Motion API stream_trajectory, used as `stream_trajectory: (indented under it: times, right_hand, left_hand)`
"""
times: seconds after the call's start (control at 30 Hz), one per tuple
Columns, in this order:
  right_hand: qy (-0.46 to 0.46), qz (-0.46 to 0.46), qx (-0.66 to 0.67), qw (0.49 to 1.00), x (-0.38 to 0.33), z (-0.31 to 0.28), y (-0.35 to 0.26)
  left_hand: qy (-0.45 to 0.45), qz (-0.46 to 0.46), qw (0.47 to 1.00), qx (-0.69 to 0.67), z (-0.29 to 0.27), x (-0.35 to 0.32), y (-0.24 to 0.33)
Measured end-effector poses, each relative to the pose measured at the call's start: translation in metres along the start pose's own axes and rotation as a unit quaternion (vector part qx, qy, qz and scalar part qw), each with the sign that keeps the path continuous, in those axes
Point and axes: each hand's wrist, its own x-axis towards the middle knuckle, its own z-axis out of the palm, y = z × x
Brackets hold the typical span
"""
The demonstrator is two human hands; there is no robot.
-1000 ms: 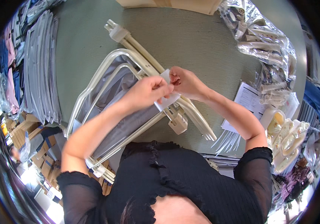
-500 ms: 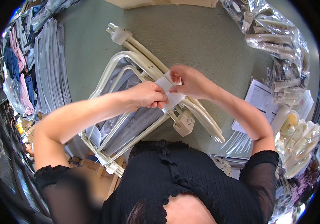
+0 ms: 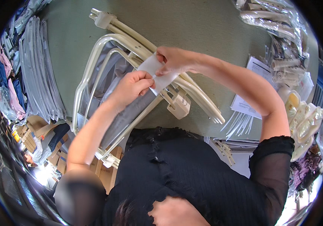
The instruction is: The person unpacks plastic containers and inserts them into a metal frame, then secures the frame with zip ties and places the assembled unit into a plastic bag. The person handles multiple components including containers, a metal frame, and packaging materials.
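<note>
A folded cream tubular metal frame (image 3: 130,42) with grey fabric (image 3: 121,122) between its tubes lies on the worktable. Around its upper tubes sits a piece of thin white wrapping sheet (image 3: 164,82). At the sheet's near-left edge, my left hand (image 3: 133,86) is closed, pinching it between thumb and curled fingers. My right hand (image 3: 174,62) is bent over the sheet's far side, its thumb against the white surface and its fingers curled at the far edge. Just below the hands, a cream plastic block (image 3: 179,106) is fixed to the frame.
A stack of grey folded covers (image 3: 37,71) lies at the left, beside bagged cloth pieces. On the right are printed papers (image 3: 257,73), white cable ties (image 3: 240,123) and bagged cream parts (image 3: 270,24). A person (image 3: 37,152) is visible beyond the table at lower left.
The whole scene has shifted left and up in the view. My right thumb has come down onto the white sheet, and my left forearm now reaches up more steeply.
</note>
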Motion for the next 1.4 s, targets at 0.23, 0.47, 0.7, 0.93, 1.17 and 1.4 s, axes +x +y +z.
stream_trajectory:
  times: [0.23,0.47,0.7,0.93,1.17,1.4]
  right_hand:
    - [-0.010,0.029,-0.026,0.999,-0.001,0.000,-0.010]
    - [0.010,0.031,-0.035,0.999,0.020,-0.003,0.006]
    - [-0.025,0.045,-0.037,0.998,0.023,-0.011,0.002]
    - [0.002,0.022,0.003,1.000,0.012,0.006,0.001]
    - [0.033,0.034,-0.011,0.999,0.011,0.012,-0.001]
    - [0.168,0.004,-0.188,0.968,-0.008,0.025,-0.006]
  left_hand:
    - [-0.065,-0.173,0.924,0.334,-0.002,0.021,0.075]
    - [0.170,0.016,0.918,0.359,0.029,0.022,0.030]
    - [0.330,0.262,0.881,0.216,0.039,0.025,-0.030]
    - [0.448,0.284,0.848,-0.014,0.059,0.039,-0.042]
    - [0.410,0.322,0.832,-0.189,0.053,0.041,-0.044]
    - [0.295,0.341,0.845,-0.287,0.038,0.040,-0.049]
